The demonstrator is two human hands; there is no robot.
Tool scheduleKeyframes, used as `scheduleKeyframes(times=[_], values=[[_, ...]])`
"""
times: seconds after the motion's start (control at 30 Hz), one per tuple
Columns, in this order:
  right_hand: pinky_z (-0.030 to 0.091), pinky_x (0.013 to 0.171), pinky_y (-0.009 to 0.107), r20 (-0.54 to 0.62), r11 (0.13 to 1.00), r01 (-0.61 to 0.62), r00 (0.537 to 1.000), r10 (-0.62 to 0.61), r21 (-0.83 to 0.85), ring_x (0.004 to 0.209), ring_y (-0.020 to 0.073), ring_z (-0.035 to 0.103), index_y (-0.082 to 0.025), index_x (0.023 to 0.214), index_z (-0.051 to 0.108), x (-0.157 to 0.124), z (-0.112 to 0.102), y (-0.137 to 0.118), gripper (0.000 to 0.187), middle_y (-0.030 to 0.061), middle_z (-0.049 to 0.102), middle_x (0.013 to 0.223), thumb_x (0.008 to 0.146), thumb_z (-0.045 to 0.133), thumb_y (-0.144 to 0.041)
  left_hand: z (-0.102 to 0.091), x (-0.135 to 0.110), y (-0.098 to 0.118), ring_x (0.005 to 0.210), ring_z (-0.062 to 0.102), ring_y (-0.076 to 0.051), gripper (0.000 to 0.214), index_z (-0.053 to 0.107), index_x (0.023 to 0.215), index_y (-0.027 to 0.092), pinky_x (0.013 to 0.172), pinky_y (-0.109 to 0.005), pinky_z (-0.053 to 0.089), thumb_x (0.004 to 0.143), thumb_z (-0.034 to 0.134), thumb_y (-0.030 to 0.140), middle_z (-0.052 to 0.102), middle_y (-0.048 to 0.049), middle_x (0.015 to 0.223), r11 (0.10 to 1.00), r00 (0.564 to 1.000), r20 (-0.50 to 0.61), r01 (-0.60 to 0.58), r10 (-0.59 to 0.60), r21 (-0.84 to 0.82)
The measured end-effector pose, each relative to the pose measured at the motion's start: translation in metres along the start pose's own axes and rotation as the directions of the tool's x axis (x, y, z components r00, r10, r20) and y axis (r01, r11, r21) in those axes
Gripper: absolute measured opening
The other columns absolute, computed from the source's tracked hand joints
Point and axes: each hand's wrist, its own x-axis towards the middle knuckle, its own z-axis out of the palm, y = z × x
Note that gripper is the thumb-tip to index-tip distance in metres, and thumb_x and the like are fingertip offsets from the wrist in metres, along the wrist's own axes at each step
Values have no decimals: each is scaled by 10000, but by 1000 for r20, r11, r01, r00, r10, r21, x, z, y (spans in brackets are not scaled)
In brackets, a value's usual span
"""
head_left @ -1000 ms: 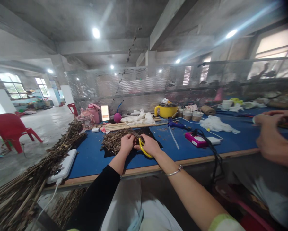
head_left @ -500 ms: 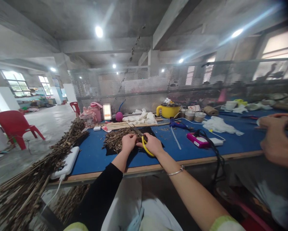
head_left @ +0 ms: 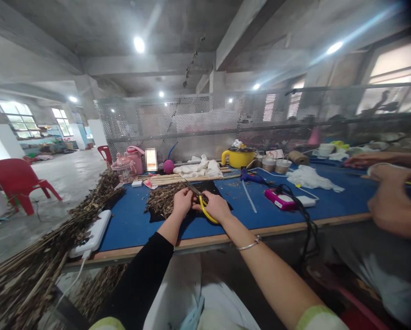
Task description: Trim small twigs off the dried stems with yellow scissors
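Note:
My right hand is closed round yellow-handled scissors, their blades pointing up and to the left over the table. Just beside it, my left hand has its fingers pinched together; whatever they hold is too small to make out. The fingertips of both hands are close together near the blades. A heap of dried brown leaves and stems lies against my left hand, on a black cloth spread over the blue tabletop.
Dried branches and a white power strip occupy the table's left end. Behind my hands are wooden sticks, white cloth and a yellow pot. A blue glue gun lies to the right. Another person's hand is far right.
The view has shifted slightly. My hands stay close together, and the scissor blades look a little more apparent. At the far right, the other person's far hand has reached further left.

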Motion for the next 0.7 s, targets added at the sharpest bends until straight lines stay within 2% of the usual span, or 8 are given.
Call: scheduleKeyframes(times=[0.1, 0.27, 0.43, 0.57, 0.63, 0.7], values=[[388, 630, 271, 2, 999, -33, 999, 33, -30, 791, 226, 596, -255, 1032, 533, 1, 1, 1, 586, 60, 643, 833, 622, 521, -673, -4, 0, 0, 429, 499, -89, 180, 645, 751, 134, 421, -182, 379, 722, 499, 234, 606, -26, 589, 985, 998, -13, -64, 67, 158], [394, 644, 269, -28, 998, -55, 998, 55, -26, 823, 225, 594, -246, 1036, 536, 1, -1, 0, 587, 64, 641, 864, 624, 528, -665, -6, -1, -3, 582, 572, -141, 202, 674, 852, 149, 627, -244, 434, 694, 555, 193, 660, -66, 726, 925, 976, -67, -174, 209, 338], [397, 648, 276, -11, 994, -75, 997, 74, -84, 811, 229, 598, -259, 1029, 553, 2, 1, 1, 563, 74, 649, 843, 646, 500, -668, -11, 3, 1, 629, 588, -155, 260, 645, 948, 135, 696, -272, 436, 723, 532, 199, 662, -86, 779, 901, 965, -96, -191, 246, 391], [394, 642, 285, -58, 990, -106, 993, 101, -88, 800, 229, 598, -248, 1009, 546, 2, 4, 4, 538, 81, 648, 862, 694, 433, -669, -43, 18, 16, 779, 593, -175, 196, 671, 839, 144, 793, -278, 412, 671, 586, 194, 664, -94, 834, 856, 940, -117, -234, 320, 461], [390, 630, 282, -75, 989, -125, 990, 119, -75, 795, 229, 598, -245, 1002, 540, 3, 4, 4, 533, 80, 647, 869, 703, 417, -669, -65, 24, 23, 750, 593, -190, 129, 682, 719, 161, 782, -286, 413, 600, 645, 195, 664, -79, 749, 788, 957, -18, -227, 288, 573], [384, 620, 278, -81, 989, -135, 988, 130, -62, 795, 229, 596, -246, 992, 536, 4, 4, 4, 524, 77, 646, 871, 706, 414, -667, -86, 25, 26, 702, 590, -203, 72, 660, 567, 183, 753, -284, 418, 507, 698, 168, 644, -60, 634, 711, 977, 67, -195, 204, 675]])
